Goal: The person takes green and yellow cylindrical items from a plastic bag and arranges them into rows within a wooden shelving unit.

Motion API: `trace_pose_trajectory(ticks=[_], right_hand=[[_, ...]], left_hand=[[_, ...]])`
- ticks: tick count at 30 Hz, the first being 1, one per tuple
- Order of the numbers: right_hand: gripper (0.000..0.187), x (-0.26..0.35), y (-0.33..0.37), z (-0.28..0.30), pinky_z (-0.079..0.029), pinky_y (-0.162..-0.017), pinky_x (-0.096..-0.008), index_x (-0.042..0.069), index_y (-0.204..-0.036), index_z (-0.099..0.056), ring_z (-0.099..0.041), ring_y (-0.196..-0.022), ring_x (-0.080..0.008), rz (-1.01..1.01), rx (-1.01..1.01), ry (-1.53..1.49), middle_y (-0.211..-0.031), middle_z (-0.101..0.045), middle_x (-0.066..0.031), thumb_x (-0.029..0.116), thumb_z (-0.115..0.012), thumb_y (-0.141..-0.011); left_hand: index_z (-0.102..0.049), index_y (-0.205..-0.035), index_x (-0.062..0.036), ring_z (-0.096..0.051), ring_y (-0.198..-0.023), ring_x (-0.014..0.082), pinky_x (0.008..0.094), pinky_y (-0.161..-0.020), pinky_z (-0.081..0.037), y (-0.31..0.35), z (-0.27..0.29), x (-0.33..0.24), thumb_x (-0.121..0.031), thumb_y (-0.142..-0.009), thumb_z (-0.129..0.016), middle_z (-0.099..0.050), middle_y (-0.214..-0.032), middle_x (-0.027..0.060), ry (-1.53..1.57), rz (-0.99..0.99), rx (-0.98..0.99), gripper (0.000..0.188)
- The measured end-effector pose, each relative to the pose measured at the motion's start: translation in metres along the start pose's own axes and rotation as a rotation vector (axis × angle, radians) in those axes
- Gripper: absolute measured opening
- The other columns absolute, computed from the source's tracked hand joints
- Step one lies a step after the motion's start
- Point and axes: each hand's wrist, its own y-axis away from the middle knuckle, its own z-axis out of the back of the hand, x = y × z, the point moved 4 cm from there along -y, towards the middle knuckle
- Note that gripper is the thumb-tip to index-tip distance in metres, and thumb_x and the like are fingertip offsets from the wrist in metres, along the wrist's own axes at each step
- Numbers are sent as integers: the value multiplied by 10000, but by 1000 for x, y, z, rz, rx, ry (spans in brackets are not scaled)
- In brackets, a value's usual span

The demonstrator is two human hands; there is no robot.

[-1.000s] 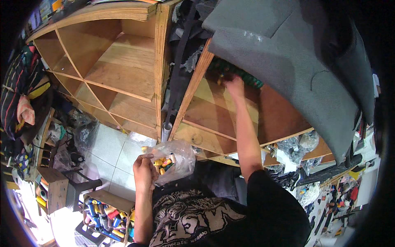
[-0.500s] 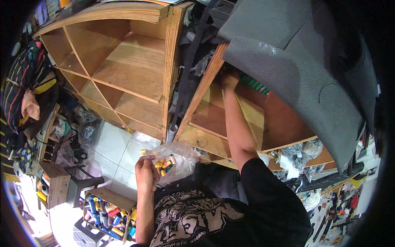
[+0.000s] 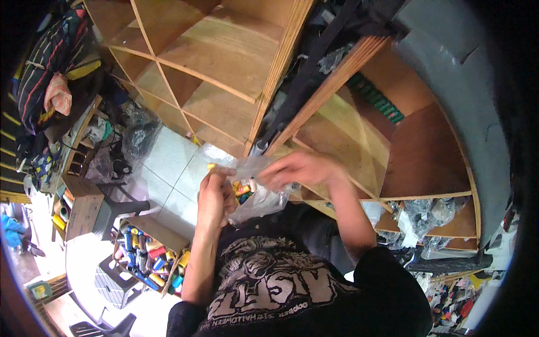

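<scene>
My left hand [image 3: 215, 194] is closed on the gathered edge of a clear plastic bag [image 3: 263, 206], held in front of my chest. Inside the bag lie several small thread spools [image 3: 242, 191] in yellow, orange, white and dark green. My right hand [image 3: 300, 168] is at the bag's mouth, over its right side. Motion smears its fingers, so whether they hold anything is unclear. Beyond it, a row of green thread spools [image 3: 377, 100] stands along the back of an open wooden shelf compartment [image 3: 426, 151].
Another wooden cubby shelf [image 3: 213, 48] rises ahead on the left. A cardboard box of colourful thread cones [image 3: 149, 255] sits at lower left, near a dark plastic stool [image 3: 115, 281]. Grey sheet material [image 3: 477, 73] hangs at right. Crumpled plastic bags [image 3: 429, 213] fill a lower compartment.
My right hand has come out of the right shelf compartment and down to the bag. My left hand still grips the bag. The view has shifted, showing more of the green spool row.
</scene>
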Motion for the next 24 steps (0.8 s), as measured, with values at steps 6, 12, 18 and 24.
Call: trace_pose_trajectory(ticks=[6,12,18,24], right_hand=[[377,-116,-106,-59,-439,-793,-332,59,-1105,-575,-567,-897,-259,-51,183,1073,-1012,-586,-116,147,-626,-742],[410,-133,-107,-61,-424,-824,-352,34,-1102,-553,-516,-974,-279,-50,39,1145,-1073,-541,-127,188,-637,-732],[452,-113,-88,-64,-410,-855,-371,10,-1099,-530,-465,-1052,-300,40,-119,1043,-1134,-495,-138,230,-647,-722],[503,-113,-85,-91,-395,-887,-390,-15,-1096,-508,-413,-1130,-320,97,-350,691,-1195,-450,-150,271,-658,-711]], left_hand=[[-501,-919,-40,-244,-379,61,224,-343,-176,8,-33,-23,-212,-824,-377,-319,-519,-32,-37,12,130,232],[-478,-879,-67,-235,-428,61,224,-380,-185,16,-52,-35,-196,-806,-357,-276,-556,-54,53,149,249,192],[-502,-943,-61,-297,-459,93,245,-408,-242,28,-63,-39,-181,-774,-399,-330,-578,-33,114,194,253,231],[-509,-1074,-16,-446,-524,136,257,-471,-366,45,-78,10,-143,-790,-413,-481,-648,25,-189,-208,274,325]])
